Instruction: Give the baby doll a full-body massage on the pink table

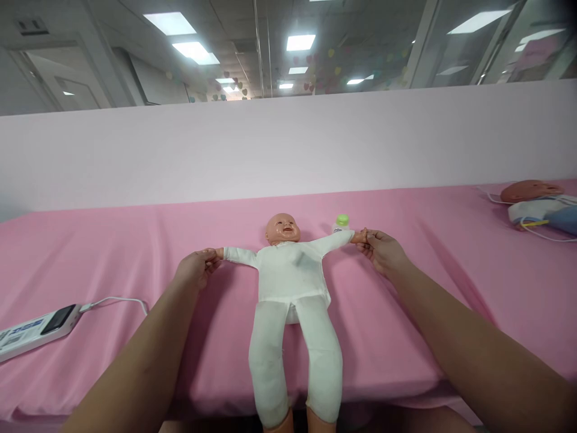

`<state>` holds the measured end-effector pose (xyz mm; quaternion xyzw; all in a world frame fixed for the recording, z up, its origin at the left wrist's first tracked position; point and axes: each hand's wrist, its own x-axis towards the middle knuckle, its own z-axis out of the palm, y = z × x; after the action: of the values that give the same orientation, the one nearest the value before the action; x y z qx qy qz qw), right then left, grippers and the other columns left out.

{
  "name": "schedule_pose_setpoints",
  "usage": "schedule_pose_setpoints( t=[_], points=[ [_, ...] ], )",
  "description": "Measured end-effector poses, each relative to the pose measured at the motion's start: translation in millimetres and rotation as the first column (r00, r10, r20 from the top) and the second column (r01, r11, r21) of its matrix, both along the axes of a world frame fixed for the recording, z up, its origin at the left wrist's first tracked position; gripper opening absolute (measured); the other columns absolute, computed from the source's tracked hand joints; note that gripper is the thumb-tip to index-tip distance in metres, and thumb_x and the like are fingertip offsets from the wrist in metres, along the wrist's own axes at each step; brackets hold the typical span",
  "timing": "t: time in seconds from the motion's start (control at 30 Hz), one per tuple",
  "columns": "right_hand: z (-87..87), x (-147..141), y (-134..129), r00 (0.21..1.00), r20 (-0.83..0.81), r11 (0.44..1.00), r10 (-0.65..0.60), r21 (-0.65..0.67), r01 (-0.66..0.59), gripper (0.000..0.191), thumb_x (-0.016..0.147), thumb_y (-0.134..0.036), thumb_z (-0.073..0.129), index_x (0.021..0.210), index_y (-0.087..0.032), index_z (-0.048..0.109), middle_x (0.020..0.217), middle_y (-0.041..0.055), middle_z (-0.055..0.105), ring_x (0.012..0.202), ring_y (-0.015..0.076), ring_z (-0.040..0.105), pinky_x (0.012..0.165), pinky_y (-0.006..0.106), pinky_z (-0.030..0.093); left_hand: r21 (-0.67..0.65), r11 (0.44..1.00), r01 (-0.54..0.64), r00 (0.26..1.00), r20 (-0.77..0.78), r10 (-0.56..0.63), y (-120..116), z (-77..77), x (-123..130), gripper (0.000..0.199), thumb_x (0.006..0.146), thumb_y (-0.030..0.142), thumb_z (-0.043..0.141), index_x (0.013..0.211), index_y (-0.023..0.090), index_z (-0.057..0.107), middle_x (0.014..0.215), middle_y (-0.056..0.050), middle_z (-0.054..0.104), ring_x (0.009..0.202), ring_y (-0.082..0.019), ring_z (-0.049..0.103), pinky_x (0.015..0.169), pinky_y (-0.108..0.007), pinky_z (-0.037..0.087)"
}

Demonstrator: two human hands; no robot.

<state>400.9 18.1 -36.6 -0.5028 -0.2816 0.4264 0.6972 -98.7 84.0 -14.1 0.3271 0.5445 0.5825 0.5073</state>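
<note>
A baby doll (pixel 293 273) with a white cloth body lies face up on the pink sheet, its head away from me and its legs toward me. Both of its arms are stretched out sideways. My left hand (pixel 197 266) is closed on the doll's hand at the left. On the other side, my right hand (pixel 383 249) pinches the doll's other hand, with that arm angled slightly upward. Just behind this arm stands a small bottle (pixel 342 223) with a green cap, partly hidden by the sleeve.
A white device (pixel 38 331) with a dark screen and a cable lies at the left. At the far right is a second doll (pixel 536 201) with blue and white clothing and thin tubes. A white partition (pixel 270 150) rises behind the pink-covered table (pixel 103 240).
</note>
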Motion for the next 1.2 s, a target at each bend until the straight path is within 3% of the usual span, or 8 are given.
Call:
schedule_pose_setpoints(
  t=[0.2, 0.47, 0.6, 0.77, 0.9, 1.03, 1.2],
  points=[
    [-4.6, -8, 8, 0.995, -0.034, 0.995, -0.091, -0.037, 0.090, 0.021, 0.101, -0.013, 0.063, 0.083, -0.019, 0.073, 0.083, 0.0057, 0.071, 0.071, 0.0130, 0.070, 0.070, 0.022, 0.068, 0.061, 0.998, -0.027, 1.000, 0.005, 0.027, 5, -8.6, 2, 0.002, 0.077, 0.008, 0.072, 0.078, 0.009, 0.072, 0.071, -0.006, 0.068, 0.064, -0.012, 0.064, 0.067, -0.022, 0.061],
    [-9.6, 6, 3, 0.993, -0.030, 0.994, 0.111, -0.007, -0.111, 0.003, 0.094, -0.020, 0.076, 0.091, -0.019, 0.077, 0.094, 0.0079, 0.073, 0.077, 0.0138, 0.068, 0.073, 0.021, 0.066, 0.045, 0.998, -0.051, 0.999, 0.014, 0.050, 7, -15.6, -3, 0.006, 0.075, 0.009, 0.076, 0.080, 0.009, 0.073, 0.075, -0.008, 0.071, 0.066, -0.014, 0.068, 0.070, -0.026, 0.064],
    [-14.2, 18, 3, 0.965, 0.012, 0.965, 0.263, 0.002, -0.263, 0.012, 0.089, -0.027, 0.082, 0.094, -0.017, 0.079, 0.093, 0.0085, 0.072, 0.073, 0.0134, 0.063, 0.065, 0.021, 0.064, -0.003, 0.999, -0.036, 0.999, -0.025, 0.036, 7, -14.7, -6, 0.007, 0.080, 0.014, 0.076, 0.084, 0.008, 0.073, 0.080, -0.012, 0.074, 0.068, -0.017, 0.071, 0.067, -0.027, 0.064],
    [-14.7, 20, 3, 0.973, 0.075, 0.972, 0.217, -0.105, -0.209, 0.017, 0.095, -0.030, 0.075, 0.087, -0.016, 0.078, 0.092, 0.0105, 0.072, 0.067, 0.0120, 0.058, 0.057, 0.019, 0.061, -0.098, 0.991, -0.085, 0.996, -0.037, 0.082, 9, -12.1, -6, 0.005, 0.086, 0.016, 0.071, 0.086, 0.010, 0.072, 0.076, -0.011, 0.073, 0.063, -0.017, 0.070, 0.061, -0.027, 0.064],
    [-13.6, 19, 4, 0.981, 0.027, 0.970, 0.191, -0.161, -0.184, 0.014, 0.097, -0.016, 0.067, 0.087, -0.015, 0.077, 0.100, 0.0134, 0.072, 0.069, 0.0129, 0.060, 0.057, 0.019, 0.061, -0.113, 0.990, -0.084, 0.996, -0.014, 0.083, 11, -10.9, -4, 0.009, 0.083, 0.005, 0.063, 0.084, 0.010, 0.071, 0.074, -0.011, 0.072, 0.063, -0.017, 0.071, 0.065, -0.027, 0.065],
    [-13.0, 24, 2, 0.961, -0.066, 0.955, 0.268, -0.114, -0.274, 0.017, 0.092, -0.005, 0.066, 0.095, -0.016, 0.078, 0.098, 0.0101, 0.070, 0.073, 0.0122, 0.062, 0.065, 0.019, 0.063, -0.107, 0.993, -0.045, 0.999, -0.019, 0.043, 11, -10.8, -4, 0.013, 0.077, 0.000, 0.063, 0.083, 0.008, 0.072, 0.075, -0.012, 0.073, 0.065, -0.017, 0.072, 0.067, -0.025, 0.064],
    [-12.8, 26, -2, 0.935, 0.010, 0.932, 0.354, -0.090, -0.352, 0.010, 0.087, -0.016, 0.080, 0.097, -0.018, 0.078, 0.094, 0.0068, 0.069, 0.072, 0.0113, 0.060, 0.064, 0.018, 0.059, -0.060, 0.998, 0.016, 1.000, -0.026, -0.018, 8, -13.2, -7, 0.014, 0.073, 0.004, 0.074, 0.085, 0.010, 0.073, 0.084, -0.012, 0.076, 0.071, -0.018, 0.073, 0.070, -0.025, 0.064]
  ],
)
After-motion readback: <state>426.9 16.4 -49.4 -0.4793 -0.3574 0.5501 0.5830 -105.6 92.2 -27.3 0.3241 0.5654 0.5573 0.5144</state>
